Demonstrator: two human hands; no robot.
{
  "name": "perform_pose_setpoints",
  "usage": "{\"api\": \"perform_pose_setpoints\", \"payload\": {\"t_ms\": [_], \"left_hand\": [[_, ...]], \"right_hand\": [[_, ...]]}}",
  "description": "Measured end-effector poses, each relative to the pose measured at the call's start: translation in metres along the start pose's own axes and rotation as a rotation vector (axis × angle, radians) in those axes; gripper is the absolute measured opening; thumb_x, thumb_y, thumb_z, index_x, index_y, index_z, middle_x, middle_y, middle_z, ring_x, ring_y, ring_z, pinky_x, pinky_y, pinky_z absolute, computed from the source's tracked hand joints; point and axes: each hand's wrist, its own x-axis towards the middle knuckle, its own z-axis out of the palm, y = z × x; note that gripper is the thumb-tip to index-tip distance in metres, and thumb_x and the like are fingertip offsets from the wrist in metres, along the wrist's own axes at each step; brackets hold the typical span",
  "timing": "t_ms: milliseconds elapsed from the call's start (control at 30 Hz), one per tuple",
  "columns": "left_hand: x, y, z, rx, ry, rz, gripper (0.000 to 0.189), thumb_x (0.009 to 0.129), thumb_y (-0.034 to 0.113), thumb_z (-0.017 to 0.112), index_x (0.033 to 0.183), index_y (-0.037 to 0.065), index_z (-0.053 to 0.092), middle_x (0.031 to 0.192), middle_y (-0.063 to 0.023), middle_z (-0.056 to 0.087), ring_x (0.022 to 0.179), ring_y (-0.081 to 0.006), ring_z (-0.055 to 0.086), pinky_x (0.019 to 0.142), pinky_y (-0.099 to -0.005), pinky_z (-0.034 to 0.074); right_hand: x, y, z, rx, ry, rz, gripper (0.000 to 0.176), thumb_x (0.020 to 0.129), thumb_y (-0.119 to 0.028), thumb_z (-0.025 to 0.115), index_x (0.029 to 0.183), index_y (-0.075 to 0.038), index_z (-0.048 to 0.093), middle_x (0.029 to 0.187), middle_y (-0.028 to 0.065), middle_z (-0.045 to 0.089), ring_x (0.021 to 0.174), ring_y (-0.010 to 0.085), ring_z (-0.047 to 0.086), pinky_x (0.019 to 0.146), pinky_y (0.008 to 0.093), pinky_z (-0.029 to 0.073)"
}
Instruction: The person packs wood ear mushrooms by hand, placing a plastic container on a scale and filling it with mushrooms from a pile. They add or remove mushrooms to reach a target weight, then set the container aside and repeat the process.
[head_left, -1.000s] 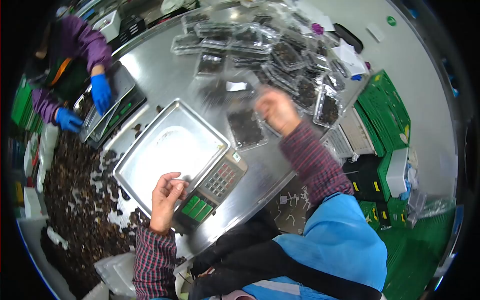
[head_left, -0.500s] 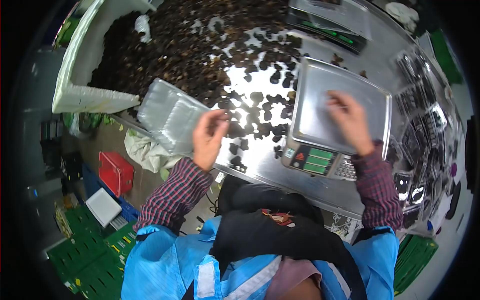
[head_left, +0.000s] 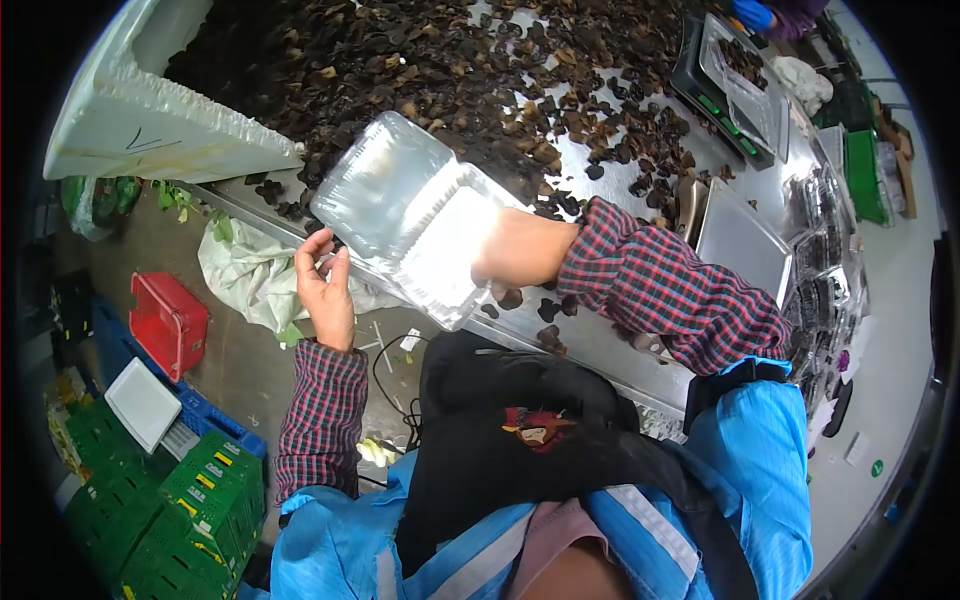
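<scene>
A clear plastic clamshell box (head_left: pixel 395 185) lies unfolded at the table's near edge, its front corner reaching past that edge. My left hand (head_left: pixel 325 295) is at its left side, fingers bent and apart from the thumb, fingertips right at the box's rim. My right hand (head_left: pixel 525 250) reaches across over the box's right half, back of the hand up. Its fingers are lost in bright glare on the plastic. Dark brown mushroom-like pieces (head_left: pixel 430 65) are heaped behind the box, and a few lie beside my right wrist.
A white foam box (head_left: pixel 170 125) stands at the left. My right sleeve partly covers a weighing scale (head_left: pixel 745 235). Another scale (head_left: pixel 710 95) holds a filled clear box. Stacked clear boxes (head_left: pixel 825 250) line the right side. A gloved hand (head_left: pixel 752 14) shows at the top right.
My right hand has left the scale and crossed left over the clamshell box. My left hand has gone from the box's right side to its left rim. The view has shifted.
</scene>
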Motion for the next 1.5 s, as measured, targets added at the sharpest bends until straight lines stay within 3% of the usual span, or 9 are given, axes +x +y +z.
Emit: {"api": "perform_pose_setpoints", "payload": {"t_ms": [200,300,400,500,767,900,967,1233,1500], "left_hand": [[0.015,-0.007,-0.005,-0.125,-0.037,-0.076,0.034,0.088,0.002,0.063,0.121,0.002,0.054,0.118,-0.0063,0.055,0.106,-0.0153,0.05,0.091,-0.0284,0.043],[0.025,-0.006,-0.01,-0.124,-0.01,-0.044,0.032,0.087,0.003,0.063,0.118,0.003,0.055,0.116,-0.0048,0.054,0.103,-0.0136,0.051,0.086,-0.0268,0.044],[0.048,-0.002,-0.021,-0.084,-0.013,-0.007,0.032,0.087,0.002,0.063,0.118,0.002,0.055,0.115,-0.0059,0.056,0.102,-0.0136,0.052,0.086,-0.0266,0.045],[0.09,0.006,-0.02,-0.106,-0.029,0.093,0.031,0.087,0.001,0.063,0.116,0.001,0.056,0.115,-0.0059,0.057,0.101,-0.014,0.055,0.085,-0.0264,0.046],[0.188,0.003,0.018,0.596,-0.344,0.463,0.054,0.08,0.014,0.071,0.129,0.005,0.05,0.134,-0.017,0.048,0.122,-0.0367,0.046,0.103,-0.0393,0.039],[0.2,0.001,0.039,0.876,-0.424,0.248,0.071,0.077,0.021,0.075,0.139,0.009,0.043,0.149,-0.0178,0.033,0.13,-0.0419,0.038,0.109,-0.0444,0.034],[0.198,0.015,0.048,0.893,-0.443,0.224,0.07,0.077,0.022,0.075,0.138,0.009,0.044,0.147,-0.017,0.036,0.126,-0.0424,0.041,0.106,-0.045,0.037],[0.195,0.037,0.035,0.665,-0.427,0.437,0.048,0.078,0.014,0.071,0.122,0.003,0.056,0.133,-0.0165,0.048,0.117,-0.0375,0.048,0.098,-0.0435,0.042],[0.164,0.032,-0.005,0.409,-0.408,0.232,0.035,0.082,0.007,0.069,0.116,0.005,0.063,0.132,-0.011,0.053,0.116,-0.0253,0.055,0.088,-0.0342,0.048]], "right_hand": [[0.003,-0.002,-0.018,0.161,0.033,0.137,0.014,0.079,-0.02,0.068,0.086,-0.007,0.069,0.079,0.0121,0.066,0.082,0.0315,0.064,0.067,0.0419,0.048],[-0.035,-0.011,-0.026,0.206,0.702,0.089,0.012,0.082,-0.005,0.062,0.094,-0.003,0.059,0.09,0.0139,0.06,0.083,0.0323,0.059,0.073,0.0402,0.049],[-0.105,-0.027,-0.029,0.316,1.364,0.446,0.022,0.081,0.01,0.048,0.097,-0.001,0.057,0.098,0.013,0.059,0.088,0.0212,0.059,0.079,0.0314,0.048],[-0.198,-0.019,-0.004,-0.156,1.546,0.716,0.024,0.089,0.011,0.044,0.109,0.0,0.052,0.104,0.0121,0.056,0.092,0.0199,0.056,0.082,0.0283,0.046],[-0.322,-0.06,0.109,-0.263,0.775,1.376,0.018,0.085,0.002,0.058,0.103,0.0,0.056,0.101,0.0148,0.059,0.099,0.0298,0.057,0.088,0.0355,0.045],[-0.253,-0.061,0.089,-0.342,0.961,1.311,0.026,0.082,-0.007,0.066,0.106,-0.002,0.06,0.108,0.015,0.058,0.103,0.0318,0.056,0.09,0.0396,0.044],[-0.204,-0.038,0.072,0.022,1.072,1.282,0.023,0.081,-0.007,0.067,0.103,-0.001,0.063,0.105,0.0151,0.06,0.101,0.0324,0.057,0.089,0.0407,0.044],[0.035,0.154,-0.029,0.06,0.925,0.507,0.017,0.086,-0.015,0.062,0.1,-0.005,0.066,0.093,0.0107,0.06,0.094,0.0293,0.058,0.083,0.0389,0.046],[0.167,0.237,-0.052,-0.07,0.671,0.633,0.024,0.083,-0.019,0.067,0.106,-0.012,0.07,0.098,0.0111,0.062,0.101,0.029,0.059,0.085,0.04,0.051]]}}
